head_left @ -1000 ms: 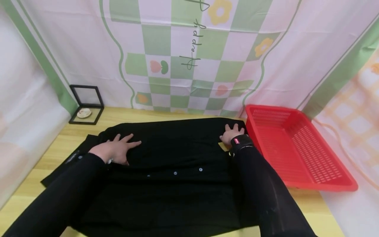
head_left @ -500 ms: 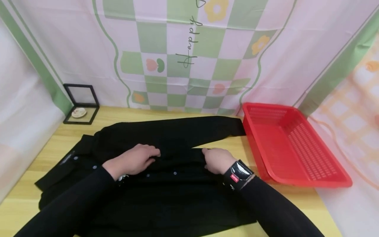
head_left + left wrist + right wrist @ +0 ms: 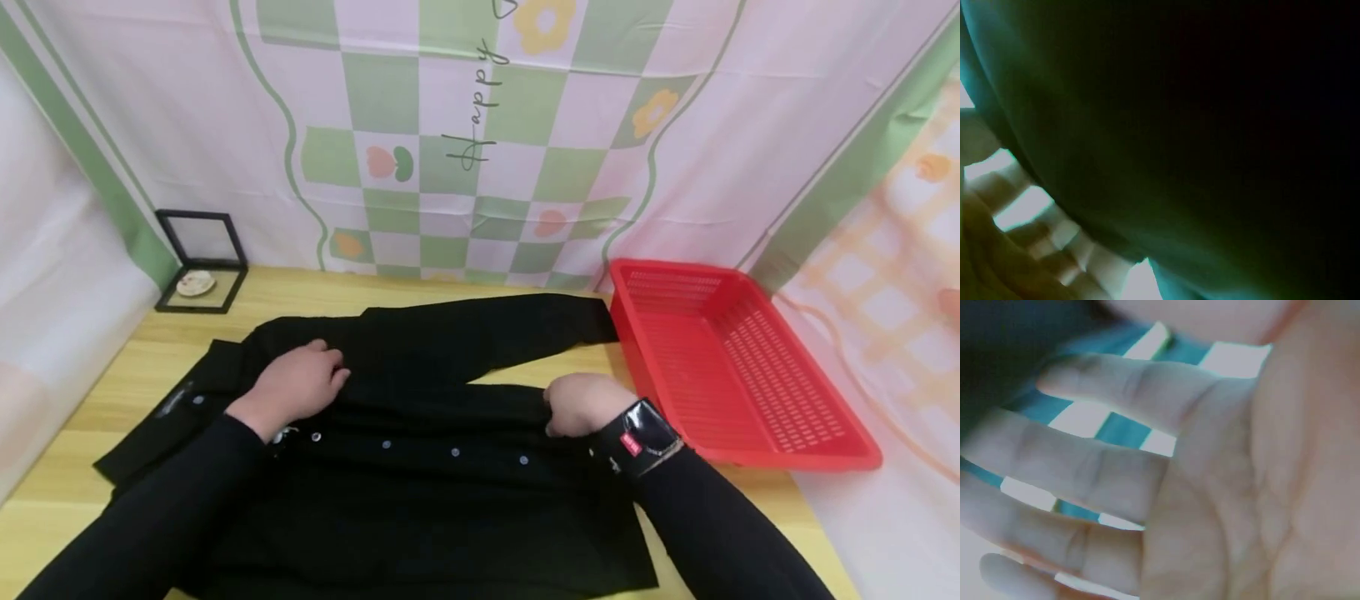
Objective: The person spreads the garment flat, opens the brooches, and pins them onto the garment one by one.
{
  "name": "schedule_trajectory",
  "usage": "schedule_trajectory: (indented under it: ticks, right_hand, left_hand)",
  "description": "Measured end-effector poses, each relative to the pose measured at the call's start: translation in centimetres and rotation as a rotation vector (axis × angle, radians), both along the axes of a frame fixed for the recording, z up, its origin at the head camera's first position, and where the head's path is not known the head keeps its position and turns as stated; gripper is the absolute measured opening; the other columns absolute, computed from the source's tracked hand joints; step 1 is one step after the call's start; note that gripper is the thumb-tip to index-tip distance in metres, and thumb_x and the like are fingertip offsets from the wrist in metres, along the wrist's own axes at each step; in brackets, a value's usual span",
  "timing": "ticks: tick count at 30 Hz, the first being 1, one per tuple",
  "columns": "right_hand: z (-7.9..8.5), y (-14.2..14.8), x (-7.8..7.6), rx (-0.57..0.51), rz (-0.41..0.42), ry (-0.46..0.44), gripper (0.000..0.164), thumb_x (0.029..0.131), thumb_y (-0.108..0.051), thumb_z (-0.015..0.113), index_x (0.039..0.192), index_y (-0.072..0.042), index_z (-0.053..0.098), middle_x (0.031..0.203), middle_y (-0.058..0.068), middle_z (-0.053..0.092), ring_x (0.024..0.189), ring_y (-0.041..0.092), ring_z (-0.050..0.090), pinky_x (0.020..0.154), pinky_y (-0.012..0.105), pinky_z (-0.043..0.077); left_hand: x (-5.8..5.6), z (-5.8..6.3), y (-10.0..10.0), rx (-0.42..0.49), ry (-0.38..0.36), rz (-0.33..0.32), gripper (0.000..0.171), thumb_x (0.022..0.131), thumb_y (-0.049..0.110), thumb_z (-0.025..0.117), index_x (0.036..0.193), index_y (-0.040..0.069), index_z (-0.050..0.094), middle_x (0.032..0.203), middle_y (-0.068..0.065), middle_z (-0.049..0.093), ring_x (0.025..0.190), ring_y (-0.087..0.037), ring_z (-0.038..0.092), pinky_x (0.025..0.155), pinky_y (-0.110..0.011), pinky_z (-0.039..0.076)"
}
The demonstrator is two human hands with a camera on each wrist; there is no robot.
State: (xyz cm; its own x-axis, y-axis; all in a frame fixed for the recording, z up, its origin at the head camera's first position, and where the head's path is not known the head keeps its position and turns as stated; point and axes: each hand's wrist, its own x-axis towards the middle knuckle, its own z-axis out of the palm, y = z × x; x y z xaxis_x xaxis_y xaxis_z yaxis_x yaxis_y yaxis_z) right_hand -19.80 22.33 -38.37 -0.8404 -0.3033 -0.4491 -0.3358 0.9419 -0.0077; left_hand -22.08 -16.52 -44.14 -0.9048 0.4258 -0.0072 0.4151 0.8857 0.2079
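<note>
A black button-up shirt (image 3: 420,517) lies spread on the wooden table, its collar (image 3: 161,412) at the left and a row of pale buttons along the middle. One sleeve (image 3: 525,329) stretches rightward along the back. My left hand (image 3: 300,383) pinches the cloth near the shoulder, fingers bent. At the hem end, my right hand (image 3: 588,404) grips the shirt's far edge. Dark cloth (image 3: 1197,125) fills most of the left wrist view, with the fingers (image 3: 1054,237) behind it. The right wrist view shows the fingers (image 3: 1079,469) beside dark cloth at the upper left.
A red plastic basket (image 3: 750,454) stands at the right, touching the sleeve's cuff end. At the back left is a black-framed case (image 3: 201,262), opened, with a round pale item (image 3: 197,282) inside. A checked green-and-white curtain (image 3: 450,150) hangs behind the table.
Both hands first lay spread on the shirt, then came nearer the middle and took hold of cloth. They have since moved apart, left hand leftward, right hand rightward. The sleeve now lies separate from the body.
</note>
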Motion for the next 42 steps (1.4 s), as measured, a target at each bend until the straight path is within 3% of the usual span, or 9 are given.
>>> schedule_trajectory:
  ticks: [4, 8, 14, 21, 25, 31, 37, 39, 42]
  right_hand:
    - [0.2, 0.0, -3.6, -0.117, -0.077, 0.080, 0.043, 0.091, -0.029, 0.069, 0.125, -0.003, 0.065, 0.118, 0.014, 0.066, 0.108, 0.033, 0.060, 0.093, 0.051, 0.046]
    - [-1.6, 0.1, -6.6, -0.147, -0.234, 0.194, 0.062, 0.097, -0.031, 0.058, 0.150, -0.003, 0.041, 0.147, 0.028, 0.041, 0.130, 0.048, 0.040, 0.102, 0.061, 0.036]
    - [-4.1, 1.7, -8.5, -0.116, -0.380, 0.013, 0.078, 0.102, -0.048, 0.047, 0.160, -0.008, 0.015, 0.155, 0.040, 0.007, 0.138, 0.061, 0.014, 0.108, 0.069, 0.017]
    - [-3.8, 1.7, -8.9, -0.118, -0.408, -0.067, 0.084, 0.101, -0.055, 0.045, 0.160, -0.008, 0.009, 0.152, 0.044, 0.005, 0.141, 0.058, 0.003, 0.108, 0.071, 0.011]
    - [-3.9, 1.6, -8.9, -0.140, -0.438, -0.071, 0.085, 0.101, -0.056, 0.045, 0.161, -0.010, 0.006, 0.154, 0.042, -0.001, 0.140, 0.061, 0.001, 0.108, 0.071, 0.007]
    - [-3.9, 2.5, -8.3, -0.176, -0.417, -0.129, 0.087, 0.100, -0.053, 0.049, 0.161, -0.011, 0.003, 0.154, 0.042, -0.007, 0.140, 0.060, 0.002, 0.109, 0.069, 0.015]
    - [-3.5, 2.3, -7.3, -0.176, -0.406, -0.143, 0.089, 0.100, -0.055, 0.049, 0.160, -0.012, 0.000, 0.152, 0.042, -0.012, 0.140, 0.058, 0.010, 0.107, 0.067, 0.024]
    - [-3.2, 2.0, -6.7, -0.176, -0.402, -0.103, 0.088, 0.100, -0.052, 0.053, 0.161, -0.010, 0.005, 0.154, 0.041, -0.007, 0.139, 0.058, 0.017, 0.105, 0.065, 0.029]
    - [-2.6, 1.5, -5.4, -0.167, -0.311, -0.008, 0.085, 0.093, -0.041, 0.069, 0.156, -0.003, 0.028, 0.152, 0.037, 0.025, 0.130, 0.050, 0.040, 0.098, 0.058, 0.041]
  left_hand:
    - [-0.3, -0.1, -1.4, -0.089, -0.093, 0.135, 0.058, 0.100, 0.039, 0.059, 0.139, -0.003, 0.053, 0.135, -0.035, 0.044, 0.118, -0.057, 0.041, 0.091, -0.067, 0.038]
    - [-0.9, -0.2, -2.0, -0.075, -0.227, 0.186, 0.075, 0.100, 0.052, 0.053, 0.152, 0.000, 0.037, 0.151, -0.038, 0.023, 0.128, -0.071, 0.017, 0.093, -0.078, 0.029]
    - [-2.3, -0.3, -2.5, -0.044, -0.328, 0.198, 0.085, 0.098, 0.060, 0.049, 0.158, 0.005, 0.024, 0.158, -0.033, 0.008, 0.127, -0.075, 0.003, 0.096, -0.082, 0.017]
    - [-4.2, 0.1, -3.2, -0.017, -0.445, 0.260, 0.092, 0.096, 0.067, 0.046, 0.161, 0.012, 0.011, 0.160, -0.028, -0.005, 0.122, -0.077, -0.011, 0.092, -0.085, 0.005]
    - [-5.1, 0.4, -3.5, -0.006, -0.464, 0.235, 0.092, 0.096, 0.061, 0.053, 0.160, 0.009, 0.011, 0.159, -0.032, -0.006, 0.130, -0.070, -0.009, 0.098, -0.080, -0.003]
    - [-5.2, 1.3, -4.4, -0.008, -0.500, 0.207, 0.095, 0.094, 0.052, 0.063, 0.160, 0.006, 0.013, 0.157, -0.036, -0.006, 0.140, -0.057, -0.005, 0.104, -0.074, -0.008]
    - [-5.1, 1.1, -5.0, -0.002, -0.495, 0.209, 0.094, 0.094, 0.051, 0.063, 0.159, 0.005, 0.013, 0.155, -0.039, -0.009, 0.134, -0.066, -0.008, 0.103, -0.076, -0.006]
    - [-5.0, 0.8, -4.9, -0.001, -0.487, 0.219, 0.093, 0.096, 0.055, 0.059, 0.160, 0.007, 0.012, 0.155, -0.038, -0.009, 0.130, -0.071, -0.009, 0.101, -0.078, -0.002]
    - [-4.4, 0.4, -4.8, -0.021, -0.448, 0.226, 0.090, 0.098, 0.060, 0.050, 0.160, 0.006, 0.013, 0.155, -0.038, -0.005, 0.127, -0.074, -0.008, 0.099, -0.081, 0.005]
